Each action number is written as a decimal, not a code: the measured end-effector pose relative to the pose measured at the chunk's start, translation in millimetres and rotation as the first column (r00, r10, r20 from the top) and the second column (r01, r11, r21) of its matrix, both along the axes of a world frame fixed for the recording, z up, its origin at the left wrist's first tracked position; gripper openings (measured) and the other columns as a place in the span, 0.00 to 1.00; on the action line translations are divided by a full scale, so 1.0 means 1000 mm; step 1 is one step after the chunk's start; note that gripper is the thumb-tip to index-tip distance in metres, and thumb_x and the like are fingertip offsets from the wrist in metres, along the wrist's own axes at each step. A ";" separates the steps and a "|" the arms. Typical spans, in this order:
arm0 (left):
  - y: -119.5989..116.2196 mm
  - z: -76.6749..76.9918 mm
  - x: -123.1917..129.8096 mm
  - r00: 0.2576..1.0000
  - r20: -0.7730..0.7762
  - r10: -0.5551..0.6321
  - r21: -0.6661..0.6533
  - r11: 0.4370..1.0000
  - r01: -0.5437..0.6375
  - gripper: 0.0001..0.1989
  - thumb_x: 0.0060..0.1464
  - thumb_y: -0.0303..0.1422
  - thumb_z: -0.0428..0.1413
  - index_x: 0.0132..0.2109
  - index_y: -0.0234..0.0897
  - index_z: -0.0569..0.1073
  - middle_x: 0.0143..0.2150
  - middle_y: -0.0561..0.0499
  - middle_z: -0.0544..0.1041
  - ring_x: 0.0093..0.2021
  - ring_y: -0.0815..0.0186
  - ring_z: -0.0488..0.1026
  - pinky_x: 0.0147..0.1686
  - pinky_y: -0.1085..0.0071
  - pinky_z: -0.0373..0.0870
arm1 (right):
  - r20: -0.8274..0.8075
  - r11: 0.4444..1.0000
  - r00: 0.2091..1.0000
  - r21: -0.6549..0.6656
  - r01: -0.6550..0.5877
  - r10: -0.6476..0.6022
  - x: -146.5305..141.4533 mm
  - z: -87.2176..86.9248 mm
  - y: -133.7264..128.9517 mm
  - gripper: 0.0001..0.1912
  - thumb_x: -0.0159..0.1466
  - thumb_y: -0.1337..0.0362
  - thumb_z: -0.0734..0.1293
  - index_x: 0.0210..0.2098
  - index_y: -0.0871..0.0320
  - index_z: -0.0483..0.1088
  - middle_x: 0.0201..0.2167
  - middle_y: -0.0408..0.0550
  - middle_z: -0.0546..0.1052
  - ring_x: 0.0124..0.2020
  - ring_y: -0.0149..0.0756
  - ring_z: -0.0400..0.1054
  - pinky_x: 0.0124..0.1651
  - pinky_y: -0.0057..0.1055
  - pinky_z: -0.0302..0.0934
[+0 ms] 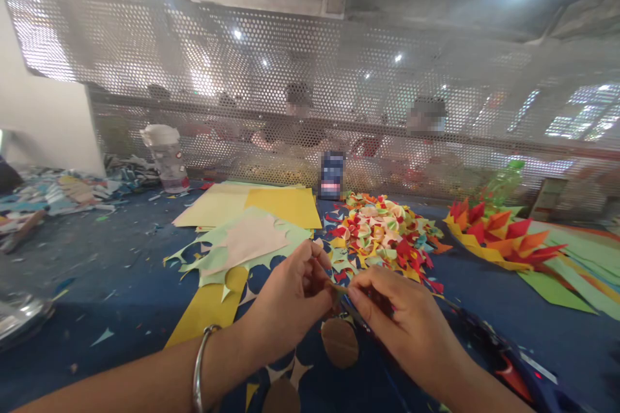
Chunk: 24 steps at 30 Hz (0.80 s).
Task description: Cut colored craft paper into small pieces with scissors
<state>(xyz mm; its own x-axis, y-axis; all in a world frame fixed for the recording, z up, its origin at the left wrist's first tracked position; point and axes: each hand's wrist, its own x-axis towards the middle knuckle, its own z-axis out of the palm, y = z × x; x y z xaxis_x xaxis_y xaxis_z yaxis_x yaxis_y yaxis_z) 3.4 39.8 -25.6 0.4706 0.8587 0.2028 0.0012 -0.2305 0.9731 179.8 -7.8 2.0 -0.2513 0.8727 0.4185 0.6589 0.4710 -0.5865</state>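
In the middle of the head view, my left hand (300, 287), with a silver bangle on the wrist, is closed in a pinch. My right hand (400, 310) pinches from the other side, its fingertips almost meeting the left ones. Between them is a small, thin brownish-green piece (341, 288), apparently paper; its full shape is hidden by the fingers. Just below lies a brown oval disc (340, 342) on the dark blue table, with another brown disc (281, 397) at the bottom edge. Beyond the fingers spreads a heap of small coloured paper pieces (382, 229).
Yellow paper sheets (285, 206) and a cut pale green sheet (217, 261) lie left. A phone (331, 174) stands upright before a perforated metal screen (217, 71), people behind it. Right are a red-orange-yellow paper piece (504, 239) and a dark glue-gun-like tool (526, 368). A tumbler (167, 158) stands left.
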 end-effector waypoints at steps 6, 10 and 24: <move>-0.004 0.010 -0.002 0.993 -0.116 0.025 0.145 0.989 -0.008 0.07 0.52 0.28 0.53 0.39 0.41 0.63 0.27 0.57 0.68 0.26 0.70 0.67 0.26 0.71 0.61 | -0.081 0.996 0.996 -0.088 0.016 -0.024 0.003 -0.001 0.002 0.11 0.65 0.60 0.60 0.29 0.55 0.68 0.22 0.42 0.68 0.21 0.30 0.62 0.23 0.28 0.57; -0.005 0.018 -0.003 0.985 -0.169 -0.018 0.216 0.975 0.055 0.05 0.53 0.27 0.51 0.39 0.40 0.65 0.27 0.56 0.69 0.27 0.69 0.66 0.29 0.70 0.63 | -0.201 0.981 0.979 -0.194 -0.013 -0.027 0.005 -0.002 0.003 0.12 0.65 0.58 0.59 0.30 0.55 0.69 0.20 0.40 0.65 0.18 0.27 0.61 0.20 0.26 0.55; -0.004 0.015 0.001 0.994 -0.091 -0.056 0.134 0.989 0.068 0.05 0.54 0.29 0.52 0.40 0.37 0.69 0.31 0.52 0.74 0.31 0.68 0.71 0.33 0.70 0.67 | -0.305 0.951 0.952 -0.300 -0.078 -0.019 0.005 -0.003 0.006 0.13 0.65 0.54 0.61 0.31 0.56 0.68 0.21 0.39 0.66 0.16 0.25 0.60 0.19 0.24 0.54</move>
<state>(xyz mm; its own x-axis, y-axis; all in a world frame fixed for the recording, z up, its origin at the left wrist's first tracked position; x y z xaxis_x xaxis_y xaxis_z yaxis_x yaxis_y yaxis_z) 4.4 35.9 -10.7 0.5432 0.7942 0.2723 0.0654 -0.3633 0.9294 184.7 -1.5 -1.0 -0.1833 0.9639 0.1933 0.4173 0.2543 -0.8725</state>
